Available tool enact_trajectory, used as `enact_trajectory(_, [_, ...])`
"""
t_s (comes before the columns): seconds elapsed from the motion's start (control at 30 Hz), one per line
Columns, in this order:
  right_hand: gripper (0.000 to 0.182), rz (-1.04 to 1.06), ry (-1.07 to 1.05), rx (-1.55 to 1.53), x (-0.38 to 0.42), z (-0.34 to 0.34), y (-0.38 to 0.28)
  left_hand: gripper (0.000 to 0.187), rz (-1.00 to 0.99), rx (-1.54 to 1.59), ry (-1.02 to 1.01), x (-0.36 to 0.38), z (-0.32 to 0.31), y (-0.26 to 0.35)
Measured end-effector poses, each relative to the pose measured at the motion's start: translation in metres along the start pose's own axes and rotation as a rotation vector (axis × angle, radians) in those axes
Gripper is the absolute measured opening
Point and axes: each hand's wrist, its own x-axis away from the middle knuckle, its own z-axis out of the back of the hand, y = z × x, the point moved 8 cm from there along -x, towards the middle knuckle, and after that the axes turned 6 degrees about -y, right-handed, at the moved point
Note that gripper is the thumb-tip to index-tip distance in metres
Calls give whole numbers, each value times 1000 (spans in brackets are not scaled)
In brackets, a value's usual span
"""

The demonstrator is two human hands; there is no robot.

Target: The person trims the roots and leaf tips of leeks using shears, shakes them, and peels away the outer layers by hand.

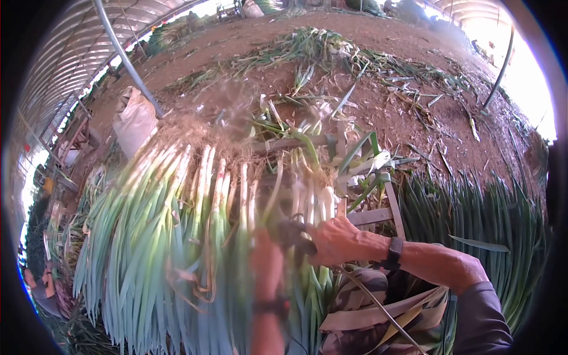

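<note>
Long-stalked green onions (148,195) lie in a thick row, roots away from me and leaves toward me. My left hand (267,242), smeared by motion, is closed around a blurred green onion stalk (276,192) that leans up from the row. Close beside it, my right hand (336,239) wraps its fingers round a dark tool (296,232) that looks like an air blow gun, its tip pointing left at the stalk. A thin hose (378,305) runs from below the right hand toward the lower right. Several white-stemmed onions (327,204) lie just beyond the right hand.
A wooden frame (395,210) stands beyond my hands, with peeled leaves on it. More green onions (461,219) are heaped at right. A pale sack (135,118) stands at left near a metal pole (121,53). Leaf scraps (313,44) litter the soil. Camouflage cloth (358,296) covers my leg.
</note>
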Motion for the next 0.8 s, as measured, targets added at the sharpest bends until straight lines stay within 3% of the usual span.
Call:
enact_trajectory(0.03, [45,-24,-6,31,-6,5,3,53,12,-26,0,-8,2,4])
enact_trajectory(0.1, [37,-61,27,53,-14,8,14,48,-22,-76,67,-22,-3,4])
enact_trajectory(0.2, [35,-110,93,13,-28,7,33,37,-122,-201,158,-35,-11,5])
enact_trajectory(0.43, [36,-160,234,-42,-52,9,66,25,-148,-285,44,-43,-5,22])
enact_trajectory(0.57, [36,-172,133,-68,-37,13,62,24,-173,-203,4,-25,-23,39])
enact_trajectory(0.63, [37,-123,88,-60,-18,22,44,26,-164,-170,-80,-18,-36,41])
enact_trajectory(0.73, [52,-52,2,-96,11,24,22,29,-126,2,61,21,1,31])
enact_trajectory(0.77, [63,-69,-23,-128,17,18,21,32,-178,92,274,38,13,14])
enact_trajectory(0.8, [69,-75,-66,-159,21,16,18,33,-150,56,304,49,11,-5])
